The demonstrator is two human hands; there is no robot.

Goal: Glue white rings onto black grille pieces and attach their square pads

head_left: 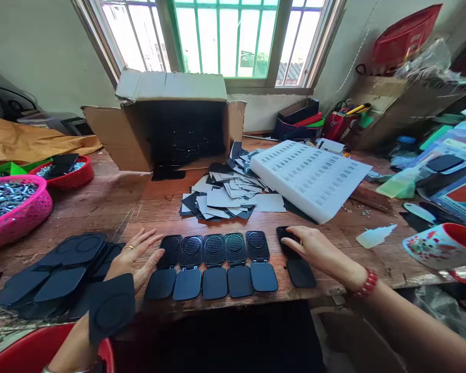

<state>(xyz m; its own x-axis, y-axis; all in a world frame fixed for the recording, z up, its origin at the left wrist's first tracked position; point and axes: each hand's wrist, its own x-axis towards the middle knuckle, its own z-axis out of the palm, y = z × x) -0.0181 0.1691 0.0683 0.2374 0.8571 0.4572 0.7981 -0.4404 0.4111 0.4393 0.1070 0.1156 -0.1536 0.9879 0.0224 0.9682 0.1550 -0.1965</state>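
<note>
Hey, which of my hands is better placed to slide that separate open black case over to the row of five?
Probably your right hand: it's touching the separate case, just right of the row, while your left hand is at the row's opposite end.

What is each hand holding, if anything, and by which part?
Right hand touches the upper panel of the row's rightmost black case; grip uncertain. Left hand: cannot tell.
</note>
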